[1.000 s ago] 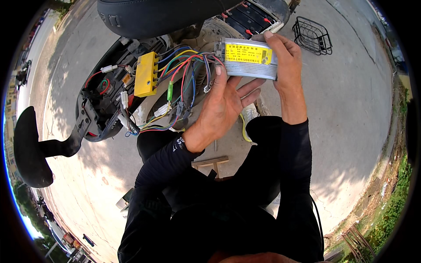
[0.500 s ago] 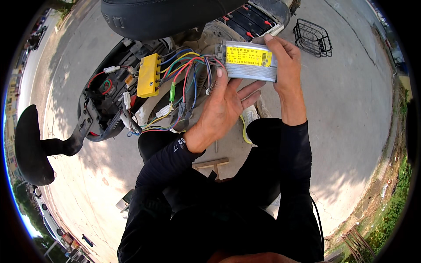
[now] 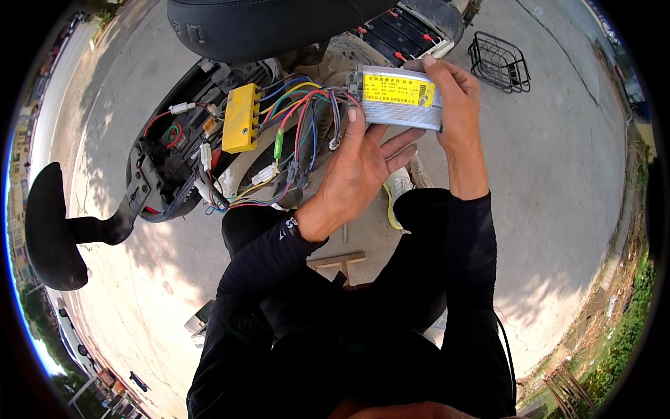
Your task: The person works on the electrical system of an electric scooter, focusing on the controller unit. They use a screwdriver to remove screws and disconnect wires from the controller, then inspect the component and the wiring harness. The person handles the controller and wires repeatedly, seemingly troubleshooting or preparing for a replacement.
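A silver, finned motor controller (image 3: 403,115) with a yellow label is held up in front of me, label facing me. My right hand (image 3: 457,94) grips its right end, thumb on the top edge and fingers behind. Beneath the left end, my left hand (image 3: 352,171) supports it, palm up, with the thumb by the cable exit and fingers reaching under the box. Coloured wires (image 3: 307,105) run from that end leftward to a yellow box (image 3: 240,119) and to several plugs. A green connector (image 3: 278,144) and a white plug (image 3: 264,174) hang among the wires.
An electric scooter's opened body (image 3: 171,153) lies to the left, below a black seat (image 3: 272,28). Batteries (image 3: 398,35) with red terminal caps sit at the top. On the paving are a wire basket (image 3: 500,61) and, between my feet, a wooden piece (image 3: 337,260).
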`<action>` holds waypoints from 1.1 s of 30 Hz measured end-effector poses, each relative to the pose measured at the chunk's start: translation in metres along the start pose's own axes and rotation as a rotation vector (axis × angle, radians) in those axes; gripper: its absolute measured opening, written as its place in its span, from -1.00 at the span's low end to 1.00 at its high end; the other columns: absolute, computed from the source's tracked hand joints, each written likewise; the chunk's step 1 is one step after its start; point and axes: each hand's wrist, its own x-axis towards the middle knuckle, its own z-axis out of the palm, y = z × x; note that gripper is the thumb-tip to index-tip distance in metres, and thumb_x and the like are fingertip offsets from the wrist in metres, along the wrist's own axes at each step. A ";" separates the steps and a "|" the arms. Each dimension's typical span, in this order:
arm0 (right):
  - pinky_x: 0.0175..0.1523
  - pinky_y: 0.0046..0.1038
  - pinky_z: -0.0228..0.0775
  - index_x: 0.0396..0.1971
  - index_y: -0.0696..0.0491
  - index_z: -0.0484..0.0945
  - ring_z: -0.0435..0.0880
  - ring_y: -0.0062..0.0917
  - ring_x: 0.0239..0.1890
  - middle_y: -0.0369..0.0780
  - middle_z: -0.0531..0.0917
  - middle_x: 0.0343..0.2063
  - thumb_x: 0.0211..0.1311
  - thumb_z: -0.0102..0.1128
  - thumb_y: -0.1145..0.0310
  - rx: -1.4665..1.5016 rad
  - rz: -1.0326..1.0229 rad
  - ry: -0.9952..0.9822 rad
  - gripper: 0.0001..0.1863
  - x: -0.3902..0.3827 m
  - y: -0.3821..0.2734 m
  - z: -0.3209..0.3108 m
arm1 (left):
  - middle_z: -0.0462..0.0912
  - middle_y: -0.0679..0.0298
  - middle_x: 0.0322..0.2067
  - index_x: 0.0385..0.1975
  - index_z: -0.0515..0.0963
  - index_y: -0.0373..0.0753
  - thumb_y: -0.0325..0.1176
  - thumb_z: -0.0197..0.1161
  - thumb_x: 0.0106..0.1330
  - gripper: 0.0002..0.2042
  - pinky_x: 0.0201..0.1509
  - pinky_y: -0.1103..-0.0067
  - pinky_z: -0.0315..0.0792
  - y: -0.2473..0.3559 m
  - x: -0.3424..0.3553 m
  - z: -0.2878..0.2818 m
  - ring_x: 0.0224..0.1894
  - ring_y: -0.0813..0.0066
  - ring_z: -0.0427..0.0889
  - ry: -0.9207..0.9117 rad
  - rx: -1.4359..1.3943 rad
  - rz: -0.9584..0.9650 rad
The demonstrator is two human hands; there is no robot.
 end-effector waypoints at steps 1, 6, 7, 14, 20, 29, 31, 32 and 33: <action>-0.41 -0.66 0.36 -0.38 0.23 0.70 0.58 -0.74 -0.53 -0.30 0.68 -0.53 0.26 0.33 0.22 0.000 -0.001 -0.001 -0.68 0.000 0.000 0.000 | 0.29 0.24 0.36 0.42 0.11 -0.05 0.27 -0.17 0.48 -0.33 0.34 0.36 0.30 0.000 0.000 0.000 0.38 0.15 0.31 0.002 -0.002 0.001; -0.40 -0.66 0.38 -0.37 0.23 0.70 0.59 -0.73 -0.53 -0.29 0.69 -0.52 0.26 0.32 0.21 -0.003 -0.002 0.002 -0.68 0.000 0.001 -0.001 | 0.28 0.23 0.35 0.42 0.10 -0.04 0.27 -0.18 0.48 -0.33 0.34 0.37 0.31 -0.001 0.000 -0.001 0.38 0.15 0.31 -0.003 0.004 0.004; -0.40 -0.66 0.37 -0.37 0.23 0.70 0.59 -0.73 -0.53 -0.29 0.69 -0.52 0.26 0.32 0.21 0.001 -0.001 0.000 -0.68 0.000 0.001 -0.001 | 0.28 0.23 0.35 0.42 0.10 -0.04 0.27 -0.18 0.48 -0.33 0.34 0.37 0.31 -0.001 0.000 -0.001 0.38 0.16 0.31 -0.004 0.003 0.003; -0.40 -0.65 0.32 -0.37 0.23 0.70 0.54 -0.74 -0.52 -0.31 0.67 -0.51 0.24 0.34 0.21 -0.018 0.012 0.033 -0.68 0.001 0.002 -0.001 | 0.30 0.25 0.35 0.41 0.14 -0.05 0.27 -0.18 0.48 -0.34 0.33 0.37 0.31 0.000 0.001 -0.001 0.37 0.16 0.32 0.007 0.003 -0.006; -0.40 -0.65 0.31 -0.37 0.25 0.70 0.53 -0.75 -0.52 -0.31 0.67 -0.52 0.23 0.34 0.19 -0.024 0.004 0.017 -0.65 0.000 0.000 0.000 | 0.30 0.25 0.35 0.41 0.13 -0.06 0.29 -0.17 0.47 -0.31 0.33 0.36 0.29 -0.002 0.001 -0.002 0.36 0.16 0.33 -0.002 0.006 0.007; -0.41 -0.65 0.30 -0.37 0.26 0.69 0.52 -0.75 -0.53 -0.32 0.66 -0.51 0.21 0.37 0.20 -0.007 0.005 0.027 -0.65 0.001 0.003 0.001 | 0.29 0.23 0.36 0.42 0.10 -0.06 0.30 -0.16 0.45 -0.30 0.33 0.37 0.31 0.000 0.001 -0.001 0.37 0.14 0.32 0.011 0.010 0.003; -0.41 -0.66 0.30 -0.37 0.27 0.68 0.52 -0.76 -0.53 -0.32 0.66 -0.51 0.21 0.37 0.20 -0.008 0.001 0.033 -0.65 0.003 0.005 0.000 | 0.29 0.23 0.36 0.42 0.10 -0.06 0.30 -0.17 0.46 -0.30 0.33 0.37 0.31 0.000 0.001 0.000 0.37 0.14 0.32 0.014 0.004 0.002; -0.41 -0.66 0.30 -0.37 0.27 0.68 0.52 -0.76 -0.52 -0.32 0.66 -0.52 0.20 0.38 0.20 -0.015 -0.001 0.035 -0.65 0.003 0.005 -0.001 | 0.29 0.23 0.36 0.42 0.10 -0.06 0.30 -0.17 0.46 -0.30 0.33 0.38 0.31 0.000 0.001 -0.001 0.37 0.13 0.32 0.013 0.003 0.001; -0.41 -0.66 0.30 -0.37 0.27 0.68 0.52 -0.76 -0.52 -0.32 0.66 -0.52 0.20 0.39 0.20 -0.022 -0.003 0.037 -0.64 0.003 0.006 -0.001 | 0.29 0.22 0.36 0.42 0.10 -0.06 0.29 -0.17 0.46 -0.30 0.33 0.38 0.31 0.000 0.001 -0.001 0.37 0.13 0.33 0.012 0.003 0.000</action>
